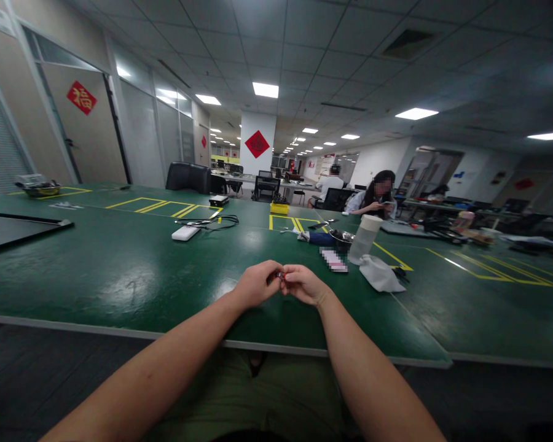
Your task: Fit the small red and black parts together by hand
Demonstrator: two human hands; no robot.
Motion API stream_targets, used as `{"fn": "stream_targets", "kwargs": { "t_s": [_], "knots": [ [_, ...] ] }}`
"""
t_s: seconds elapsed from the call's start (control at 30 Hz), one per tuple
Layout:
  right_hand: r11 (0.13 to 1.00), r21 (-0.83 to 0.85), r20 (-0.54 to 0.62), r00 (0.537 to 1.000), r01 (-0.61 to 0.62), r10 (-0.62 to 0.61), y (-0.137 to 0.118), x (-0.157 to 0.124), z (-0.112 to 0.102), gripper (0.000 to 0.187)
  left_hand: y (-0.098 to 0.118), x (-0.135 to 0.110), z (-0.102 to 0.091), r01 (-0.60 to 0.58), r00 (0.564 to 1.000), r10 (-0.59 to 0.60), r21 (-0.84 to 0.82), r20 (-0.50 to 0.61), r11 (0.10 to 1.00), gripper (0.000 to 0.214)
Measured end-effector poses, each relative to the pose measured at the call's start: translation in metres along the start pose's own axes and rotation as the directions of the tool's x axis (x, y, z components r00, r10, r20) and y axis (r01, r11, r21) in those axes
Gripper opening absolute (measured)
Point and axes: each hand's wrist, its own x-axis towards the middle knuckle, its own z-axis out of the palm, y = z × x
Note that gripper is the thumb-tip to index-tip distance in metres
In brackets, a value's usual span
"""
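Observation:
My left hand [254, 283] and my right hand [303, 283] meet over the green table [120, 270], near its front edge. Both are closed in a pinch around a tiny dark and reddish object [279, 276] held between the fingertips. It is too small to name. Both forearms reach forward from the bottom of the view.
A white plastic bottle [366, 238], a white cloth [380, 273], a metal bowl [341, 237] and a yellow box [279, 208] lie to the right and behind. A white power strip [185, 232] with black cable lies to the left. A seated person [378, 195] works at the far right.

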Motion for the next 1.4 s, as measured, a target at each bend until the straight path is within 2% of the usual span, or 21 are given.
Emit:
{"fn": "stream_targets", "kwargs": {
  "t_s": [0.17, 0.43, 0.57, 0.8, 1.03, 1.17, 1.27, 1.4],
  "knots": [
    [0.994, -0.099, -0.118, 0.992, 0.04, -0.052, 0.001, 0.003, -0.001, 0.019, -0.007, 0.003, 0.002, 0.081, 0.997, -0.081, -0.007, 0.004, 0.997, 0.022],
    [0.945, -0.317, -0.31, 0.932, 0.086, -0.189, 0.009, 0.011, -0.007, 0.021, -0.016, 0.005, 0.007, 0.173, 0.984, -0.155, -0.236, 0.093, 0.956, 0.029],
    [0.923, -0.382, -0.301, 0.937, 0.052, -0.178, 0.011, 0.012, -0.007, 0.023, -0.023, 0.005, 0.011, 0.231, 0.971, -0.208, -0.235, 0.12, 0.944, 0.023],
    [0.953, -0.283, -0.281, 0.94, 0.11, -0.192, 0.011, 0.011, -0.004, 0.023, -0.029, 0.008, 0.013, 0.214, 0.977, -0.195, -0.354, 0.087, 0.911, 0.028],
    [0.943, -0.315, -0.303, 0.929, 0.111, -0.211, 0.011, 0.012, -0.004, 0.023, -0.03, 0.01, 0.012, 0.244, 0.969, -0.239, -0.401, 0.065, 0.883, 0.029],
    [0.935, -0.333, -0.355, 0.902, 0.123, -0.245, 0.011, 0.013, -0.006, 0.02, -0.031, 0.011, 0.012, 0.272, 0.958, -0.281, -0.46, 0.05, 0.845, 0.034],
    [0.943, -0.295, -0.365, 0.893, 0.156, -0.262, 0.01, 0.013, -0.007, 0.02, -0.033, 0.012, 0.013, 0.283, 0.954, -0.293, -0.514, 0.063, 0.81, 0.031],
    [0.957, -0.235, -0.343, 0.906, 0.173, -0.248, 0.008, 0.012, -0.005, 0.02, -0.033, 0.013, 0.013, 0.296, 0.946, -0.32, -0.546, 0.054, 0.784, 0.03]
  ]
}}
